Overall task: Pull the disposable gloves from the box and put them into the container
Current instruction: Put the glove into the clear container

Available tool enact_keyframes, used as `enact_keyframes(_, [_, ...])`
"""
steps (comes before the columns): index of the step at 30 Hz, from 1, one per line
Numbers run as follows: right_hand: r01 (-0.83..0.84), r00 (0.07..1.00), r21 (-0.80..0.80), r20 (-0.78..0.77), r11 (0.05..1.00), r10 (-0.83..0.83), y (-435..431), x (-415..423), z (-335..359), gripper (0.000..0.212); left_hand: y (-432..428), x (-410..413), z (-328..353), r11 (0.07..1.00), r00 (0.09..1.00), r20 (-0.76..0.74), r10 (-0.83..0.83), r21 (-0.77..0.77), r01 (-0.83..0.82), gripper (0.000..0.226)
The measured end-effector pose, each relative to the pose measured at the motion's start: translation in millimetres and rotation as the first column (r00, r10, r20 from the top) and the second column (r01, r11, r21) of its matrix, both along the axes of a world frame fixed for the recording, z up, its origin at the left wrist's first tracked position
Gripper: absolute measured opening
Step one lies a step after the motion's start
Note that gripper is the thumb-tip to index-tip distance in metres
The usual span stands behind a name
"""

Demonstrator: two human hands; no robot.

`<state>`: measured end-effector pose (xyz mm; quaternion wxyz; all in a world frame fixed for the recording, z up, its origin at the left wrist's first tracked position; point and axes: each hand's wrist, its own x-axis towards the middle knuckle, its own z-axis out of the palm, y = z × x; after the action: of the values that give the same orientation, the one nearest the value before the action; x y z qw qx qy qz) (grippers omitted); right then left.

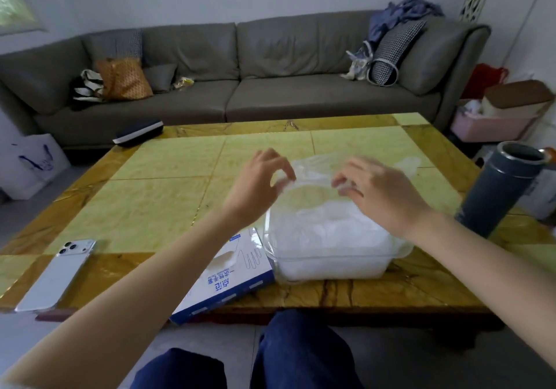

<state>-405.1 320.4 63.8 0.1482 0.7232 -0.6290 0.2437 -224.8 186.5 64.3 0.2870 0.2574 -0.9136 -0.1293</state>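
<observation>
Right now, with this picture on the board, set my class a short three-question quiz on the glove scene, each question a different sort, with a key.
1. True or false: both hands, left hand and right hand, pinch the clear glove above the container.
2. Which lies nearest the glove box? A the phone B the container C the flask
3. Fill in: the container already holds a pile of ____.

Key: 1 true; 2 B; 3 gloves.
</observation>
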Motion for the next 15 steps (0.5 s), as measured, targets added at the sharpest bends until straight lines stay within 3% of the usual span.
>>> enact_keyframes(5, [0.062, 0.998, 0.320, -0.023, 0.945, -0.057, 0, 3, -37, 0.020, 2, -1, -30, 0.994, 0.945, 0.328, -0.011, -0.103, 0.047, 0.014])
enact_keyframes(7, [0.062, 0.997, 0.464, 0.013, 0.884, -0.076, -5, 4, -50, 0.021, 0, -6, -39, 0.991, 0.874, 0.485, -0.015, -0.111, 0.078, 0.014])
enact_keyframes(10, [-0.031, 0.968, 0.631, 0.212, 0.775, -0.134, -9, 4, -52, 0.012, -2, -14, -45, 0.986, 0.720, 0.693, -0.033, -0.093, 0.135, 0.030])
enact_keyframes(12, [-0.124, 0.917, 0.655, 0.362, 0.745, -0.166, -10, 4, -45, 0.020, -3, -20, -42, 0.989, 0.683, 0.727, -0.070, -0.039, 0.143, 0.043])
enact_keyframes(15, [-0.129, 0.864, 0.493, 0.481, 0.860, -0.146, -15, 1, -37, 0.019, -1, -29, -26, 0.997, 0.767, 0.641, -0.031, -0.031, 0.067, 0.052])
